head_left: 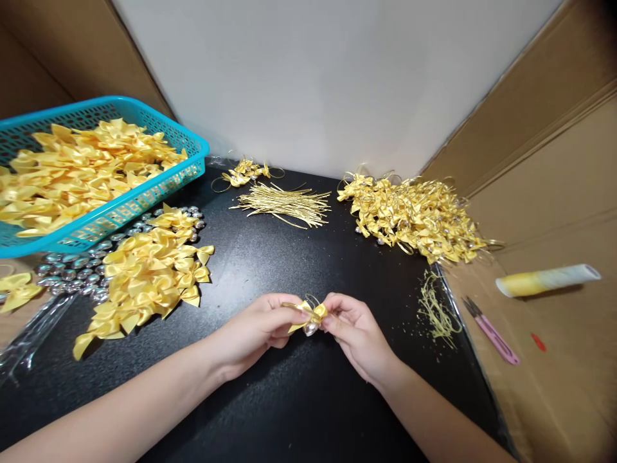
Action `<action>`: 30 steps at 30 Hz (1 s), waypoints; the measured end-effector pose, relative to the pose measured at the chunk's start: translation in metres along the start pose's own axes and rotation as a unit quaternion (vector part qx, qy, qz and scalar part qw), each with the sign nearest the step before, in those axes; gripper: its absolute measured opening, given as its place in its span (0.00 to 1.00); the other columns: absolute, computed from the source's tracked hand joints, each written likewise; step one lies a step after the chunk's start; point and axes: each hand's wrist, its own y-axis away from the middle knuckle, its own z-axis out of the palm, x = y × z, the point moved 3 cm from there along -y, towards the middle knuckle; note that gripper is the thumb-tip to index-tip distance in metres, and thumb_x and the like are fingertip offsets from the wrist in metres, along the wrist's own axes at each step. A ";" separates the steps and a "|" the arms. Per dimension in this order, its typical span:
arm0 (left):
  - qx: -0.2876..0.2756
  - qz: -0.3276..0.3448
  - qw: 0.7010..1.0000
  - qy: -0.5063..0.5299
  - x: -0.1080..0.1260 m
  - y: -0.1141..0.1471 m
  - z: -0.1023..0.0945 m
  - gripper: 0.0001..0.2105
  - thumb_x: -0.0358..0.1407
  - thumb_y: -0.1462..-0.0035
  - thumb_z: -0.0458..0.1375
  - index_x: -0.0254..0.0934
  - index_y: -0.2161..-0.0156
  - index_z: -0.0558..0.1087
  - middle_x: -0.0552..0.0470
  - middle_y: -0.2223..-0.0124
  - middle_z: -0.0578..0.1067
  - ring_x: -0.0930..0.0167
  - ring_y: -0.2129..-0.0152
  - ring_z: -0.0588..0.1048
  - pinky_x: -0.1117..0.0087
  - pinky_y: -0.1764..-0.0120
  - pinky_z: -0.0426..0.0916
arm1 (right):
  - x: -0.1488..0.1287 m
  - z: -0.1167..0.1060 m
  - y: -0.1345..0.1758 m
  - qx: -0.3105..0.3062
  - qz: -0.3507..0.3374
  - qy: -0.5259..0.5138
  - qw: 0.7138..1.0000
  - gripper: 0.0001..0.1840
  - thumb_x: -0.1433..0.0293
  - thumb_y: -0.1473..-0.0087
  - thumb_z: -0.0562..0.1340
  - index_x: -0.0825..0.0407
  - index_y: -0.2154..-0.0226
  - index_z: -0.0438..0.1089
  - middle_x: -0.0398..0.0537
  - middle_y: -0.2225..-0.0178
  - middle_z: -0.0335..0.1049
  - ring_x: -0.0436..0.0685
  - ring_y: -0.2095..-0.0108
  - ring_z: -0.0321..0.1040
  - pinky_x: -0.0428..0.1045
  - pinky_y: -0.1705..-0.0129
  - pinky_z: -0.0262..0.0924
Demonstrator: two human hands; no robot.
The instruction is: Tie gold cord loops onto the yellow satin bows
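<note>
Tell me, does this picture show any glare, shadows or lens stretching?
Head view: pale glare on the black tabletop, right of the loose yellow bows; head view: a shadow beneath the tube; head view: apparent wide-angle stretching of the blue basket toward the left edge, with left hand and right hand reasonably sharp.

This looks like a small handcraft workstation, the workshop kind, though whether it stands in a home or a factory cannot be told. Parts are sorted in bulk around a black surface point(260, 263): yellow bows point(91, 173) fill a turquoise basket point(164, 177), with a loose bow heap point(139, 276) and silver beads point(80, 273) beside it, and cut gold cords point(286, 204) lie bundled at the back. At right sit a large pile of corded bows point(414, 215), thread-like offcuts point(438, 312) and pink-handled snips point(494, 334). Brown cardboard point(544, 180) flanks a plain white panel point(328, 77).
</note>
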 end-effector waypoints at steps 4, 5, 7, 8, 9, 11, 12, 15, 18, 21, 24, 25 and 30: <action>-0.033 -0.013 0.999 0.012 -0.002 0.000 0.001 0.13 0.40 0.57 0.67 0.34 0.78 0.68 0.62 0.81 0.52 0.79 0.83 0.44 0.75 0.79 0.40 | 0.003 0.001 -0.002 -0.018 0.034 -0.056 0.998 0.12 0.64 0.59 0.74 0.52 0.75 0.74 0.39 0.76 0.65 0.46 0.73 0.61 0.43 0.67 0.57; -0.040 -0.014 0.999 0.014 -0.003 0.000 0.001 0.13 0.39 0.56 0.66 0.34 0.78 0.68 0.63 0.81 0.52 0.79 0.83 0.44 0.74 0.79 0.40 | 0.003 0.001 -0.002 -0.023 0.039 -0.065 0.997 0.12 0.64 0.60 0.74 0.52 0.75 0.74 0.38 0.76 0.65 0.46 0.74 0.61 0.43 0.68 0.56; -0.050 -0.015 0.998 0.017 -0.002 -0.001 0.002 0.12 0.39 0.55 0.66 0.34 0.77 0.69 0.63 0.82 0.51 0.79 0.83 0.44 0.74 0.80 0.40 | 0.003 0.002 -0.002 -0.032 0.041 -0.069 0.996 0.12 0.64 0.59 0.74 0.51 0.75 0.74 0.38 0.76 0.65 0.46 0.74 0.61 0.43 0.68 0.56; -0.054 -0.017 0.998 0.018 -0.002 -0.001 0.002 0.12 0.38 0.55 0.65 0.34 0.77 0.69 0.63 0.82 0.51 0.79 0.83 0.44 0.74 0.80 0.40 | 0.003 0.002 -0.003 -0.035 0.037 -0.064 0.997 0.12 0.63 0.58 0.74 0.51 0.74 0.73 0.38 0.75 0.65 0.46 0.73 0.61 0.43 0.67 0.56; -0.057 -0.019 0.998 0.020 -0.002 -0.001 0.002 0.11 0.38 0.54 0.65 0.34 0.77 0.69 0.63 0.81 0.51 0.78 0.83 0.44 0.74 0.80 0.40 | 0.003 0.001 -0.003 -0.037 0.029 -0.052 0.998 0.12 0.63 0.57 0.73 0.51 0.74 0.73 0.39 0.75 0.65 0.46 0.72 0.62 0.43 0.67 0.56; -0.061 -0.025 0.998 0.024 -0.002 -0.001 0.003 0.11 0.37 0.53 0.65 0.34 0.77 0.68 0.63 0.82 0.51 0.78 0.83 0.43 0.75 0.80 0.40 | 0.000 0.000 -0.004 -0.039 -0.002 -0.017 0.999 0.11 0.62 0.54 0.71 0.51 0.74 0.73 0.40 0.74 0.65 0.47 0.72 0.62 0.45 0.65 0.57; -0.062 -0.028 0.997 0.027 -0.002 -0.001 0.003 0.11 0.37 0.53 0.65 0.34 0.77 0.68 0.63 0.82 0.51 0.79 0.83 0.43 0.75 0.80 0.40 | -0.002 -0.001 -0.004 -0.042 -0.024 0.004 0.999 0.11 0.62 0.52 0.71 0.51 0.74 0.73 0.40 0.73 0.65 0.48 0.71 0.62 0.45 0.65 0.57; -0.065 -0.036 0.997 0.037 -0.002 0.000 0.004 0.11 0.36 0.54 0.65 0.34 0.76 0.68 0.63 0.82 0.52 0.79 0.84 0.42 0.75 0.81 0.39 | -0.007 -0.002 -0.004 -0.050 -0.089 0.067 0.993 0.09 0.63 0.49 0.68 0.51 0.73 0.72 0.41 0.73 0.64 0.49 0.72 0.61 0.46 0.66 0.57; -0.067 -0.047 0.996 0.041 -0.002 0.000 0.005 0.12 0.36 0.55 0.66 0.33 0.76 0.67 0.63 0.82 0.53 0.80 0.84 0.43 0.76 0.81 0.39 | -0.011 -0.004 -0.005 -0.054 -0.122 0.106 0.985 0.09 0.62 0.47 0.67 0.50 0.73 0.72 0.42 0.73 0.63 0.49 0.72 0.60 0.46 0.67 0.56; -0.061 -0.053 0.996 0.038 -0.002 0.001 0.004 0.12 0.37 0.55 0.66 0.33 0.77 0.67 0.64 0.83 0.51 0.80 0.84 0.43 0.75 0.81 0.39 | -0.012 -0.004 -0.005 -0.051 -0.139 0.127 0.981 0.10 0.62 0.46 0.66 0.50 0.73 0.71 0.42 0.73 0.63 0.50 0.72 0.60 0.46 0.68 0.56; -0.053 -0.042 0.997 0.032 -0.002 0.000 0.003 0.12 0.37 0.55 0.65 0.33 0.77 0.67 0.65 0.83 0.50 0.80 0.84 0.42 0.75 0.81 0.39 | -0.014 -0.005 -0.005 -0.048 -0.149 0.135 0.978 0.09 0.63 0.46 0.65 0.50 0.73 0.71 0.42 0.73 0.64 0.49 0.72 0.60 0.46 0.69 0.56; -0.051 -0.036 0.998 0.031 -0.002 -0.001 0.003 0.12 0.37 0.55 0.65 0.34 0.77 0.67 0.64 0.83 0.50 0.80 0.84 0.42 0.75 0.81 0.39 | -0.016 -0.005 -0.005 -0.047 -0.149 0.140 0.978 0.08 0.63 0.46 0.65 0.50 0.72 0.71 0.42 0.73 0.64 0.49 0.73 0.60 0.46 0.69 0.57; -0.007 0.014 0.999 0.031 0.002 -0.002 0.001 0.11 0.37 0.55 0.65 0.34 0.77 0.68 0.64 0.83 0.52 0.79 0.84 0.42 0.75 0.81 0.39 | -0.027 -0.007 0.003 -0.002 -0.167 0.203 0.965 0.08 0.66 0.44 0.62 0.51 0.73 0.68 0.42 0.73 0.62 0.50 0.72 0.60 0.46 0.70 0.57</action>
